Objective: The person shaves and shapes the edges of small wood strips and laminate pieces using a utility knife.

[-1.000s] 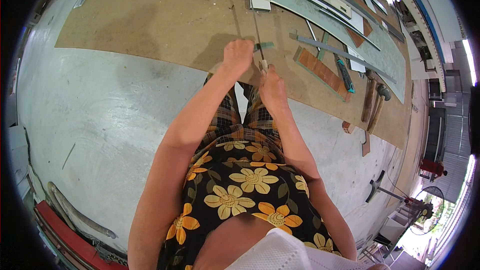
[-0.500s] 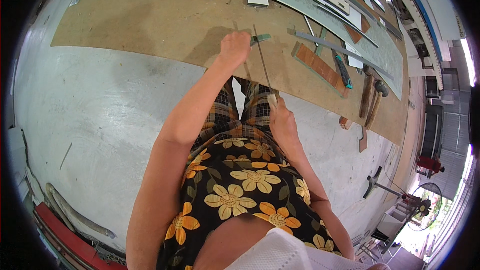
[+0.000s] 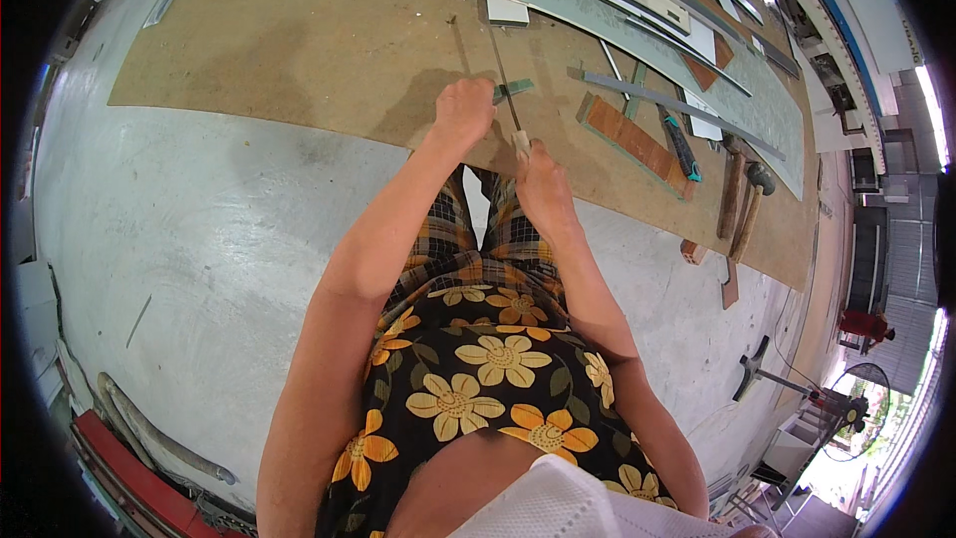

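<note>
My left hand [image 3: 465,112] is closed round a small green strip [image 3: 516,90], pressing it near the front edge of the brown worktable. The strip's right end sticks out past the fingers, and its other end is hidden. My right hand [image 3: 545,194] grips the pale handle of a long, thin, dark tool [image 3: 513,106], like a file or narrow saw; its exact kind is hard to make out. The tool points away from me and crosses the strip just right of my left fingers. It seems to touch the strip.
Right of my hands lie a brown wood-faced piece [image 3: 635,144], a grey metal bar [image 3: 677,108], a black and teal hand tool [image 3: 681,149] and a black-headed mallet [image 3: 759,179]. Stacked panels [image 3: 597,10] cover the table's [image 3: 289,40] far right. A fan [image 3: 854,410] stands at lower right.
My right hand has pushed the tool forward and slightly left across the green strip. The left hand holds the strip in nearly the same place.
</note>
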Demonstrator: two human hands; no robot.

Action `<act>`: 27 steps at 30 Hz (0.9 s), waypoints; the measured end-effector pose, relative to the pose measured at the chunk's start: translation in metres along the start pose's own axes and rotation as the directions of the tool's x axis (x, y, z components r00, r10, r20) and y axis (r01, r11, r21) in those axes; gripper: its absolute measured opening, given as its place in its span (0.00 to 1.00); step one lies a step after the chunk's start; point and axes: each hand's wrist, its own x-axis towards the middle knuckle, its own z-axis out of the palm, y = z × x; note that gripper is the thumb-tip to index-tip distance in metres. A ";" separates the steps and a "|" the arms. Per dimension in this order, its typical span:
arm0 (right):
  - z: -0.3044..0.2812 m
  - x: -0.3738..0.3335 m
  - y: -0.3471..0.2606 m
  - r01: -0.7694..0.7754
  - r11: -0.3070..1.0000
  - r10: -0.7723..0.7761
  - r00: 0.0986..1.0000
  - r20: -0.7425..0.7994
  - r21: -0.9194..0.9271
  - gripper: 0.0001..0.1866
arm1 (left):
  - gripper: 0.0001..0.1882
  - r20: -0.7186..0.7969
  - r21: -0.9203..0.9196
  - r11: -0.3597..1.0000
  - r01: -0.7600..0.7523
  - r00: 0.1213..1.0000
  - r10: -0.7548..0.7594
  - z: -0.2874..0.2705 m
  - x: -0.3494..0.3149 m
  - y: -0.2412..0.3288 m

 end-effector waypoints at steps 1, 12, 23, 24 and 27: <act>0.000 -0.007 0.004 -0.011 1.000 0.011 1.000 0.003 0.011 0.13 | 0.13 0.010 -0.013 1.000 0.016 1.000 -0.016 -0.001 0.001 0.000; -0.008 -0.018 0.003 -0.051 0.998 0.049 0.997 0.058 0.038 0.14 | 0.13 -0.027 0.037 0.999 -0.026 0.999 0.027 0.005 -0.001 -0.004; -0.017 -0.050 0.004 -0.137 0.990 0.133 0.983 0.125 0.026 0.14 | 0.14 0.007 0.025 1.000 -0.002 1.000 0.002 0.006 0.005 -0.011; -0.019 -0.056 0.008 -0.140 0.990 0.135 0.982 0.129 0.023 0.14 | 0.14 -0.002 0.037 0.999 -0.023 1.000 0.023 0.006 0.004 -0.012; -0.023 -0.058 0.011 -0.161 0.982 0.151 0.984 0.099 0.094 0.13 | 0.13 -0.010 0.043 0.998 -0.039 0.999 0.040 0.001 0.001 -0.005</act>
